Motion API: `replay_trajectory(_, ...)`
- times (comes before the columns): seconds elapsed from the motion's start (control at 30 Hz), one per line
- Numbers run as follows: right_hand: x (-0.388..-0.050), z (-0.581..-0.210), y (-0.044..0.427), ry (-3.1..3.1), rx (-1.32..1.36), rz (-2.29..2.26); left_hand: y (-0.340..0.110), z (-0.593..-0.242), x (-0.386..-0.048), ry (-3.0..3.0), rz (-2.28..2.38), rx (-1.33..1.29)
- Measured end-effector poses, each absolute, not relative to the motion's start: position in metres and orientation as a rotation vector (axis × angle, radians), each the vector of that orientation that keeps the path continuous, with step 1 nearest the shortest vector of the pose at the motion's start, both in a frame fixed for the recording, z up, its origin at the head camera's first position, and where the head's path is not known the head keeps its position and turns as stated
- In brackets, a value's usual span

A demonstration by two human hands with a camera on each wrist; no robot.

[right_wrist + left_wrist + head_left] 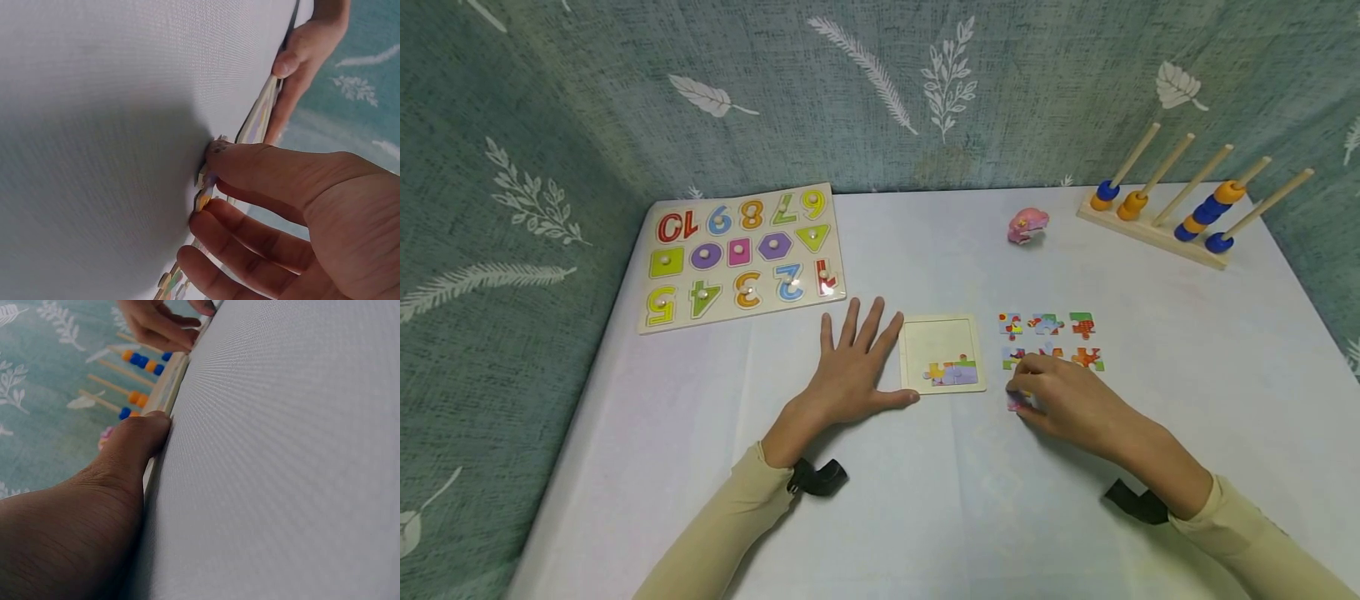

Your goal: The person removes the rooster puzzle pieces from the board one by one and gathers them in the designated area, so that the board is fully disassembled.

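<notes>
A small square wooden puzzle tray (936, 342) lies on the table, with a few joined lilac and yellow pieces (953, 372) in its lower right part. My left hand (848, 375) rests spread beside it, thumb and index finger touching the tray's left corners. To the right of the tray, my right hand (1071, 404) pinches a puzzle piece (205, 195) between thumb and fingers, low at the tabletop. Part of that piece is hidden by the fingers. Just beyond this hand lie two rows of loose puzzle pieces (1047, 324), the nearer row partly covered by the hand.
A wooden number board (722, 321) with knobbed digits and shapes lies at the back left. A pink toy figure (1027, 225) stands at the back. At the back right is a wooden peg stand (1157, 236) with blue and orange beads. A patterned green cloth (880, 100) hangs behind.
</notes>
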State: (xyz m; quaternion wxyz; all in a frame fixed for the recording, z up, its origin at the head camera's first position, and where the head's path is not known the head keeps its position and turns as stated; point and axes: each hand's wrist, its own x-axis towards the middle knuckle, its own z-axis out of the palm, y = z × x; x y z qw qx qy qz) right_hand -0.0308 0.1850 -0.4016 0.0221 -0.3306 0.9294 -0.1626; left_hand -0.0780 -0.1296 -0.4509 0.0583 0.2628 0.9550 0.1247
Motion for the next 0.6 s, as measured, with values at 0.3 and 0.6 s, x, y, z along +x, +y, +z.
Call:
replay_trajectory(0.3,-0.036,-0.396,0.184,2.904,-1.075,-0.533,-0.129,-0.452,-0.079,2.890,0.357,0.793)
replay_trajectory(0.6,-0.050,-0.386,0.165,2.876,-1.131,-0.538,-0.129,-0.452,-0.078,2.897,0.373,0.796)
